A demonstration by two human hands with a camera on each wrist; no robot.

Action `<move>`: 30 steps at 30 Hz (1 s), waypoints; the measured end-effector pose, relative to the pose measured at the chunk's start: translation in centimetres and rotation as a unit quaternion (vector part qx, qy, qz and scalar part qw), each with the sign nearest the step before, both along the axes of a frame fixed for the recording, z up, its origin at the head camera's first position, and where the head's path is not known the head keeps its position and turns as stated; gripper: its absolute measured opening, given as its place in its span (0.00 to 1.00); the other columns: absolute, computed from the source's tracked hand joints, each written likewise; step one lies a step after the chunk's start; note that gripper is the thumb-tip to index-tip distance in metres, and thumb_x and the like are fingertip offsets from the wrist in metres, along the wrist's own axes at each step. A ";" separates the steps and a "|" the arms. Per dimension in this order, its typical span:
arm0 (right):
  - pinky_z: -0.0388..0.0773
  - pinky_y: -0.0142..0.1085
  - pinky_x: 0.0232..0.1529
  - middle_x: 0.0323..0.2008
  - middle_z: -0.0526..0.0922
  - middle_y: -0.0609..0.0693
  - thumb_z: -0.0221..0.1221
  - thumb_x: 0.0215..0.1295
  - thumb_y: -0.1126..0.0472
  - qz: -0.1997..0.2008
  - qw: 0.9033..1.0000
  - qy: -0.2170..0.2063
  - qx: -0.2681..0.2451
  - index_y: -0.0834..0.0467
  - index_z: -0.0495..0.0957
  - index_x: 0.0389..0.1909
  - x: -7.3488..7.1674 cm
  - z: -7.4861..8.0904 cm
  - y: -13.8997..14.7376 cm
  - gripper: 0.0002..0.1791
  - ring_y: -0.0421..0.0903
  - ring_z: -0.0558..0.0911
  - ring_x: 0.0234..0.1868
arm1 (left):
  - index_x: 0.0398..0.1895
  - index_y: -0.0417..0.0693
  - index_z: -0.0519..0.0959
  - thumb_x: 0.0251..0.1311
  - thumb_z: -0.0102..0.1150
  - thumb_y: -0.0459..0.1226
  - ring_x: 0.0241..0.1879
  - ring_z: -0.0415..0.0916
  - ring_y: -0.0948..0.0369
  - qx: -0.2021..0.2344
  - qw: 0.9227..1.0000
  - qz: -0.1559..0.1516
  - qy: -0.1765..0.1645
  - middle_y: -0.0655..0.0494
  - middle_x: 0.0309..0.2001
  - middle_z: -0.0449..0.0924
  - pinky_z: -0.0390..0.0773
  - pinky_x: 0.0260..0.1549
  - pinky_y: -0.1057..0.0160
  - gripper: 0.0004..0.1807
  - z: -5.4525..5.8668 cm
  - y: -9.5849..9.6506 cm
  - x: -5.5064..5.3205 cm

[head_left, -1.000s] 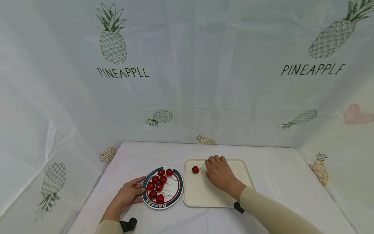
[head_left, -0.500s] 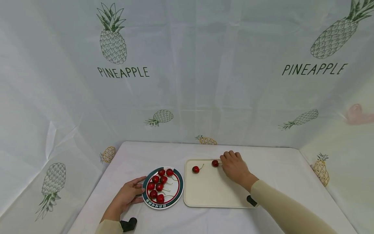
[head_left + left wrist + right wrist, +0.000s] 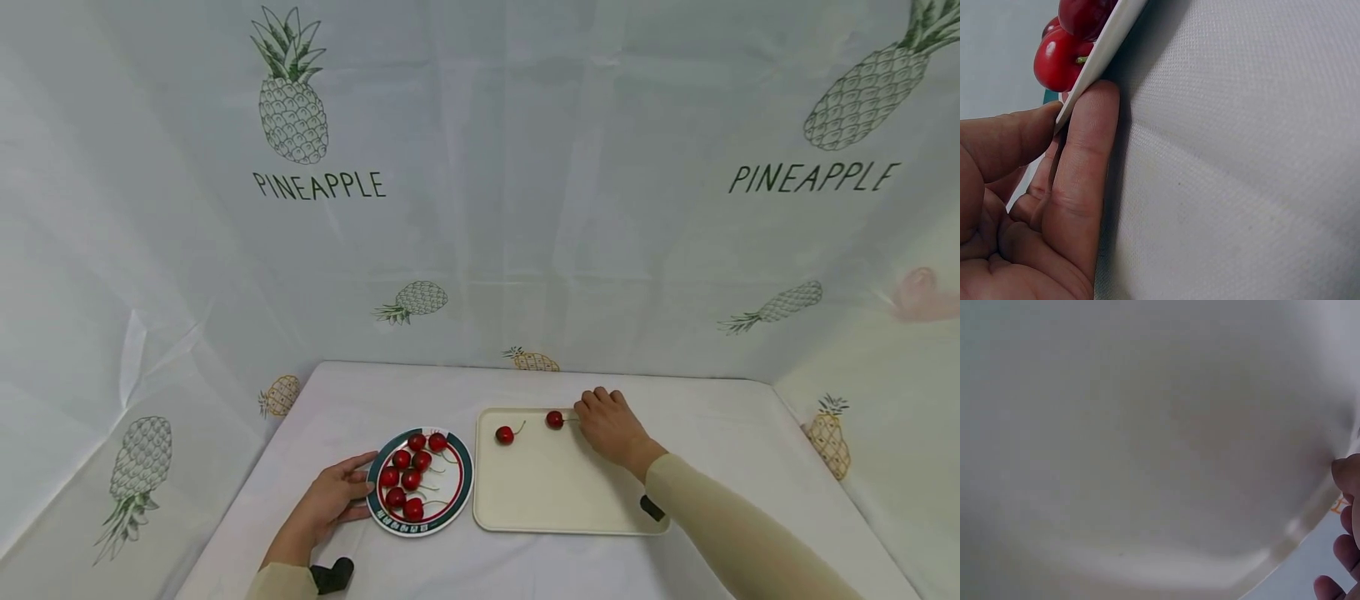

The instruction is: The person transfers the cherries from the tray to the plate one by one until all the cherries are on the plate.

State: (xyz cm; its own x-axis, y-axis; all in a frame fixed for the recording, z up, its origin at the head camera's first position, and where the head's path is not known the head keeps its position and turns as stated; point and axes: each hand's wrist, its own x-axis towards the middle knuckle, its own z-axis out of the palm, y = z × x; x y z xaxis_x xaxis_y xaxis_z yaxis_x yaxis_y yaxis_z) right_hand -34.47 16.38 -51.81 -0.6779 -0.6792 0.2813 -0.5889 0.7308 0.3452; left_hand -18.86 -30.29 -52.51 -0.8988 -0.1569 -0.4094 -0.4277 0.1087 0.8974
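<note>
My left hand [image 3: 330, 502] pinches the left rim of a round plate [image 3: 467, 479] with a dark green border, thumb above and a finger below, as the left wrist view shows. Several red cherries [image 3: 1060, 59] with stems lie on that plate. To its right is a cream rectangular tray [image 3: 555, 500]. One cherry [image 3: 505, 435] rests near the tray's left side, another cherry [image 3: 554, 419] by its back edge. My right hand [image 3: 611, 429] is at the back rim, beside that second cherry's stem end. In the right wrist view its curled fingers are cut off; any grip is hidden.
Plate and tray sit side by side on a white-covered table [image 3: 720, 467]. Behind the table hangs a pale curtain [image 3: 555, 208] printed with pineapples. Black wrist straps [image 3: 332, 575] show at both sleeves.
My right hand has moved right along the tray's back edge, uncovering the second cherry and its stem. My left hand keeps its hold on the plate.
</note>
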 end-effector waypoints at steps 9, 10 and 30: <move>0.71 0.45 0.41 0.37 0.73 0.50 0.61 0.65 0.60 0.007 1.000 -0.007 0.005 0.58 0.75 0.40 -0.5 -0.3 -0.2 0.07 0.51 0.69 0.41 | 0.69 0.49 0.68 0.64 0.55 0.28 0.38 0.85 0.54 0.001 1.000 -0.004 0.001 0.42 0.51 0.78 0.86 0.37 0.52 0.29 0.1 -0.1 -0.1; 0.71 0.45 0.41 0.37 0.72 0.50 0.60 0.65 0.60 0.007 1.000 -0.011 0.005 0.58 0.75 0.40 -0.5 -0.3 -0.3 0.07 0.51 0.69 0.41 | 0.69 0.48 0.67 0.64 0.55 0.28 0.38 0.85 0.54 0.002 1.000 -0.005 0.000 0.42 0.51 0.78 0.86 0.37 0.52 0.29 0.1 -0.1 -0.1; 0.69 0.43 0.41 0.35 0.73 0.49 0.60 0.66 0.62 0.001 0.999 -0.025 0.031 0.57 0.74 0.36 -0.5 -0.3 -0.9 0.04 0.49 0.69 0.40 | 0.68 0.48 0.69 0.63 0.56 0.26 0.37 0.84 0.55 -0.005 1.000 0.015 0.000 0.42 0.50 0.76 0.86 0.35 0.52 0.29 0.3 0.3 0.2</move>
